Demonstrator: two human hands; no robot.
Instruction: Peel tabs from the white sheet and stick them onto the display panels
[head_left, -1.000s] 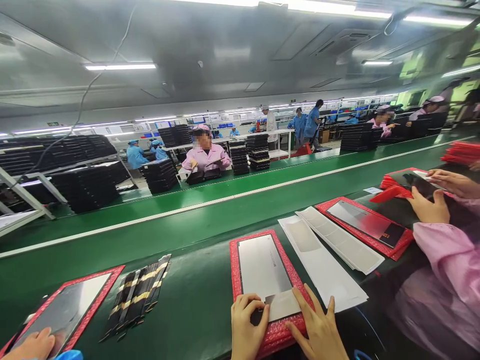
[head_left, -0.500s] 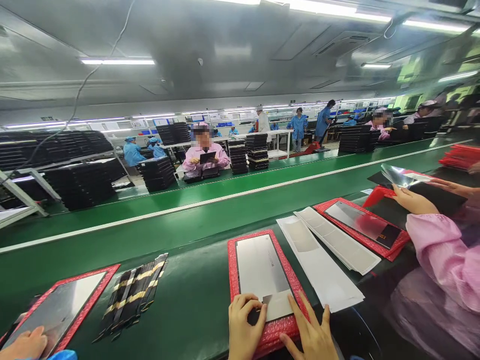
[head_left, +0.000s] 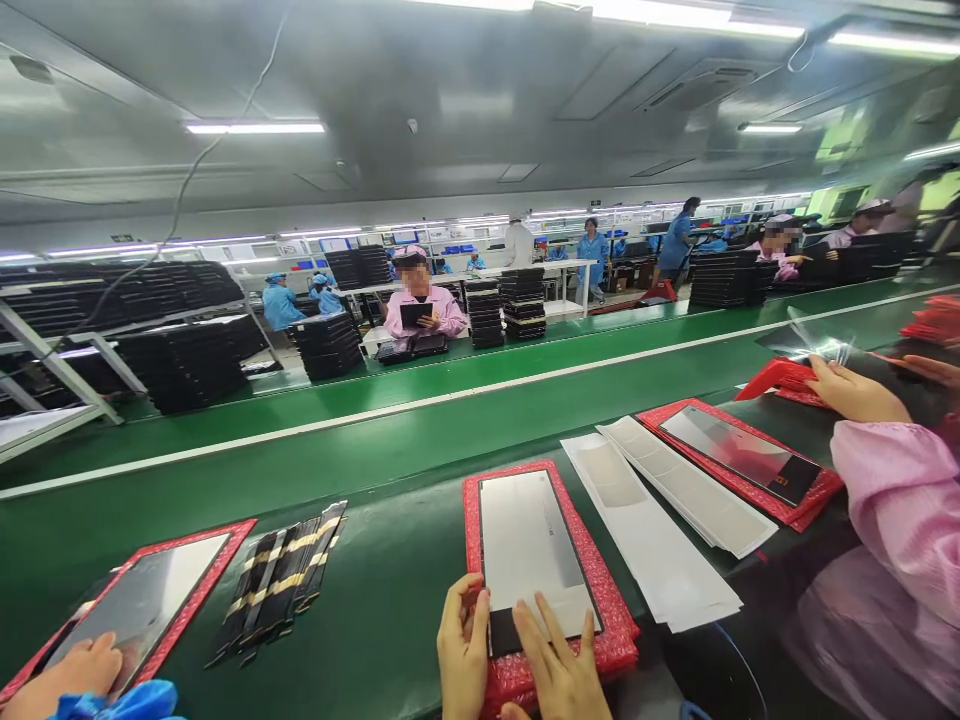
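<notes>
- Head camera looks across a long factory hall under strip ceiling lights (head_left: 255,128), with a worker in a pink smock (head_left: 420,310) seated across the line beside tall stacks of black trays (head_left: 484,315). The crowded floor adds little danger to us; the nearer risks lie on the line.
- Our green conveyor belt (head_left: 390,540) runs the width of the view. We cannot tell whether it is moving. If it is, a loose item could drift out of reach or into a neighbour's work.
- White paper sheets (head_left: 645,530) lie just right of our display panel, and a careless sleeve could drag them across it.
- A co-worker's hand (head_left: 855,392) in a pink sleeve works near a curled clear film (head_left: 814,345), and another's hand (head_left: 79,675) with a blue cuff rests on a panel at far left. A reach from either side could bump our work.
- Our display panel (head_left: 529,550) lies face up on a red bubble-wrap pad (head_left: 559,665), directly before us on the belt. Grit or a hard press could scratch or crack its pale face.
- Our left hand (head_left: 463,645) stands narrow at the panel's lower left corner; we cannot tell whether it pinches the edge. Our right hand (head_left: 559,670) lies open, its fingers spread on the lower face.
</notes>
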